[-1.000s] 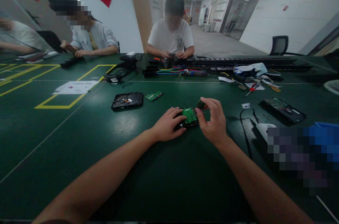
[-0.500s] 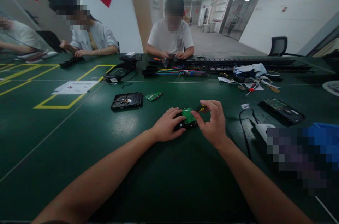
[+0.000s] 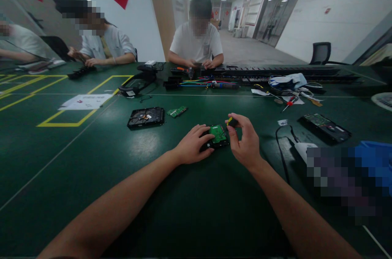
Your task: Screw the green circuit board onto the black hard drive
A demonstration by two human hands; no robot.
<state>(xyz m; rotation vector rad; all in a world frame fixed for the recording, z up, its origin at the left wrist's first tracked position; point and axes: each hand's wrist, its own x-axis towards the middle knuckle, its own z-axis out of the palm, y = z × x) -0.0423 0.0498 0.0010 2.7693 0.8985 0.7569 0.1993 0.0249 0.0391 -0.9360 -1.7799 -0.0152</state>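
A hard drive [image 3: 219, 135] lies on the green table with its green circuit board facing up. My left hand [image 3: 194, 144] grips its left side, thumb along the near edge and fingers over the top. In my right hand [image 3: 244, 139] is a small screwdriver [image 3: 232, 122] with a yellow and black handle, pinched between thumb and fingers. Its thin shaft slants down toward the right part of the board; whether the tip touches a screw is too small to tell.
Left of my hands lie another hard drive [image 3: 146, 118] and a loose circuit board [image 3: 177, 112]. A third drive [image 3: 324, 128] rests at the right, near a black strap [image 3: 283, 157]. Farther back are a red-handled screwdriver [image 3: 290, 103], coloured cables [image 3: 196, 84] and a co-worker [image 3: 196, 44].
My right thumb has drawn back from the circuit board, and the screwdriver handle stands more upright in my fingers. My left hand stays on the hard drive.
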